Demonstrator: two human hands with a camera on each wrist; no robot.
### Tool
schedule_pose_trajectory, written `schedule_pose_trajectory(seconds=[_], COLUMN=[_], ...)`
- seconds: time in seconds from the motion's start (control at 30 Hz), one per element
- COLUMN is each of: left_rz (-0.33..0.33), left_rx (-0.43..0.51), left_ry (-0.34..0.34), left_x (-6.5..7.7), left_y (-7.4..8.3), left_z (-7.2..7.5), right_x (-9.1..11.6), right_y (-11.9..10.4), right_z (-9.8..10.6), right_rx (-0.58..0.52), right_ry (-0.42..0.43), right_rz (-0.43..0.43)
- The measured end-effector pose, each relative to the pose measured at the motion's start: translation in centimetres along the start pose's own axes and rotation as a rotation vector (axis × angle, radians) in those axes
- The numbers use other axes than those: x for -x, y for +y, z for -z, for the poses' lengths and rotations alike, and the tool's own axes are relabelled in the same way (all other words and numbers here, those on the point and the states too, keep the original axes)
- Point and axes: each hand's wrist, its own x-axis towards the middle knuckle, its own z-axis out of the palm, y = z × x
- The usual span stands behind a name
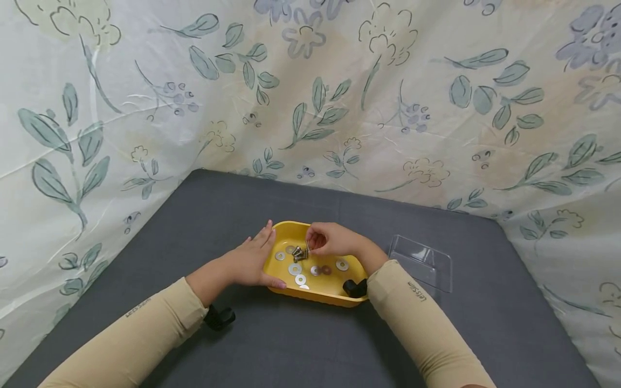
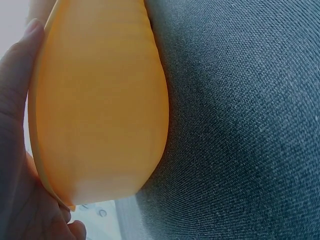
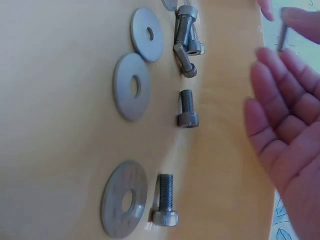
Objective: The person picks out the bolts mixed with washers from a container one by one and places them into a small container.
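A yellow tray (image 1: 315, 296) holds several flat metal washers (image 1: 295, 269) and a small cluster of socket-head screws (image 1: 298, 254). My left hand (image 1: 249, 261) holds the tray's left end, thumb over the near rim and fingers along the far corner. In the left wrist view the tray's outer wall (image 2: 100, 110) fills the middle. Over the tray, my right hand (image 1: 330, 238) pinches a slim metal screw (image 3: 283, 36) between thumb and fingertips; the thumb covers its upper end. Below that hand, loose screws (image 3: 188, 110) lie beside washers (image 3: 132, 86) in the right wrist view.
To the right of the tray lies a clear plastic box or lid (image 1: 421, 264). A dark grey cloth (image 1: 291, 345) covers the table. Floral curtains (image 1: 310, 97) stand behind and on both sides. Black wrist devices (image 1: 219, 319) hang below the sleeves.
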Motion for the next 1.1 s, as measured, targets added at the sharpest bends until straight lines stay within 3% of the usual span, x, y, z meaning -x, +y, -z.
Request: schedule_pose_trajectory(seconds=[0.67,1.1], left_rz=[0.008,0.012], left_rx=[0.003,-0.005], left_ry=[-0.016,-0.007], left_x=[0.0,-0.1], left_y=[0.1,0.4], left_z=[0.3,0.4], right_x=[1.3,2.8], right_y=[-1.1,-1.8], right_z=[2.5,4.9], right_rx=[-0.04,-0.052], right_ry=[0.095,0.151], right_rz=[0.025,-0.007])
